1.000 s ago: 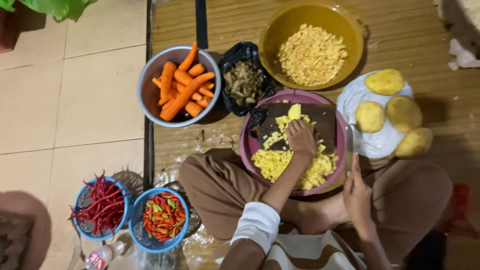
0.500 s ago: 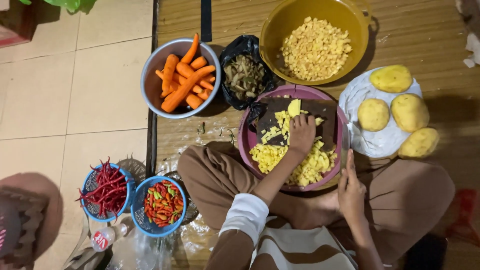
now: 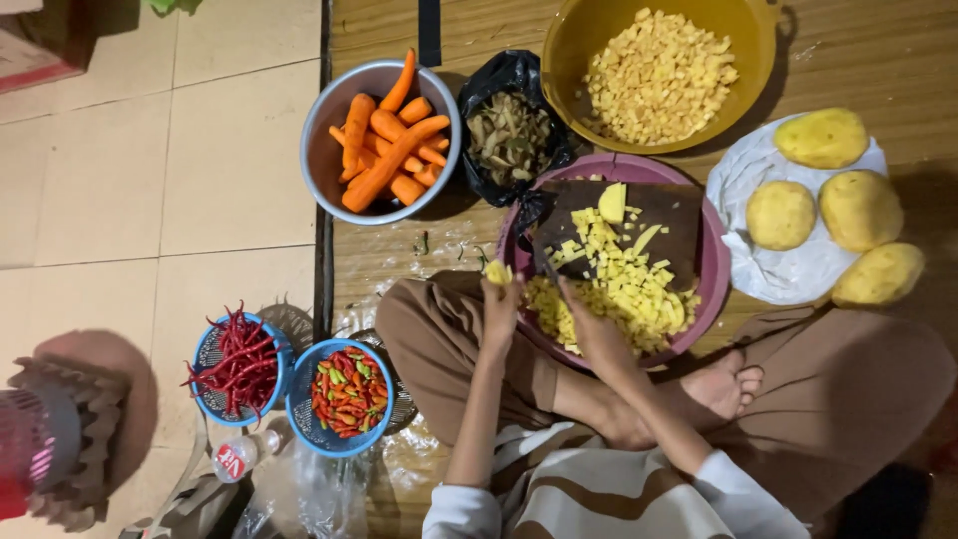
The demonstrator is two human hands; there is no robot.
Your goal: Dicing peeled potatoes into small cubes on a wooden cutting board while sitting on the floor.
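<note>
1. The left hand (image 3: 499,304) pinches a small pale-yellow potato piece (image 3: 497,271) at the near left rim of the purple basin (image 3: 711,262).
2. The right hand (image 3: 597,334) is closed on a knife (image 3: 549,269), blade over the dark cutting board (image 3: 669,208).
3. Pale-yellow potato cubes (image 3: 619,289) heap in the basin.
4. Farther off sit a yellow bowl (image 3: 599,30) and peeled potatoes (image 3: 828,200).
</note>
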